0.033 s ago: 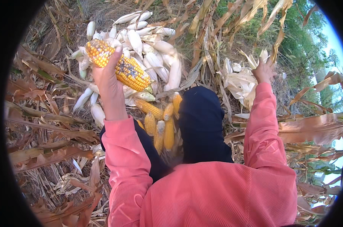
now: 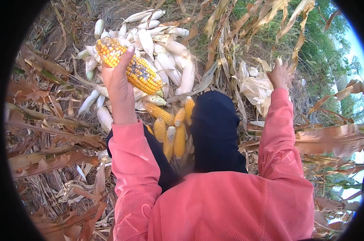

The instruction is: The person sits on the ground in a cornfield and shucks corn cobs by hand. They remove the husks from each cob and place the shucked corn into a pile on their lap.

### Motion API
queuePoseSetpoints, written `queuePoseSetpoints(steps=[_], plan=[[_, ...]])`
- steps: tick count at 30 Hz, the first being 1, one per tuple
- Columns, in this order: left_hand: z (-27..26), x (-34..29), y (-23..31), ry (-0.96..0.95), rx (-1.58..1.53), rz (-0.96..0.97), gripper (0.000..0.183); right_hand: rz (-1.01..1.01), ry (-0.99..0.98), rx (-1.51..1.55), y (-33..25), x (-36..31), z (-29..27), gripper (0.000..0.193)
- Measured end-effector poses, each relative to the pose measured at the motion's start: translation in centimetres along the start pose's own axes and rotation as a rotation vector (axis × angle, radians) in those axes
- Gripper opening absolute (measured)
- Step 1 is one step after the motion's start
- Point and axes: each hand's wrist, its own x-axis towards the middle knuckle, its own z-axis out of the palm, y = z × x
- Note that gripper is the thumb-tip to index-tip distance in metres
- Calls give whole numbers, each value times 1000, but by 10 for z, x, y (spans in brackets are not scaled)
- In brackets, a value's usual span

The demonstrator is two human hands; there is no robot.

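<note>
My left hand [image 2: 119, 90] is closed around a husked ear of corn [image 2: 146, 78], yellow with dark, mouldy-looking patches, held up above a heap of corn ears in pale husks [image 2: 166, 62]. Out to the right, my right hand [image 2: 281, 74] has its fingers spread, with nothing visible in it. Beside that hand lies a pile of loose dry husks [image 2: 256, 90]. Several bare yellow corn ears [image 2: 179, 140] rest on the ground between my knees, one with a whitish tip.
Dry corn stalks and brown leaves [image 2: 57, 132] cover the ground at left. More dry leaves [image 2: 330, 138] reach in from the right. A standing dry stalk [image 2: 218, 44] hangs between the heap and the husk pile. My dark-trousered knee [image 2: 214, 124] rises in the middle.
My right hand's fingers are spread wider, and the pale husk strip by them has dropped toward the husk pile. The view has shifted slightly; my left hand still grips the corn.
</note>
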Motion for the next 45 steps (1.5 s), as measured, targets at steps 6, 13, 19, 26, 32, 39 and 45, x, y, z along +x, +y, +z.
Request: queuePoseSetpoints(steps=[6,13,19,26,32,39,45], plan=[[-3,0,-19,-145,82,-63,36,-643,-557,1356,-169,-46,-61,96],[-16,12,-14,-121,218,-46,40,-1042,-965,1397,-309,-142,-61,80],[-38,22,9,110,-223,-103,19,-1551,-1161,262,-325,-209,-18,68],[-37,19,1,246,-636,-272,11,-1334,-683,575,-374,-202,0,53],[-31,18,-3,266,-693,-349,13,-1256,-246,458,-407,-183,72,54],[-45,26,4,276,-729,-300,15,-1100,-624,469,-423,-178,110,54],[-67,36,10,295,-785,-260,11,-1066,-794,501,-414,-208,62,57]])
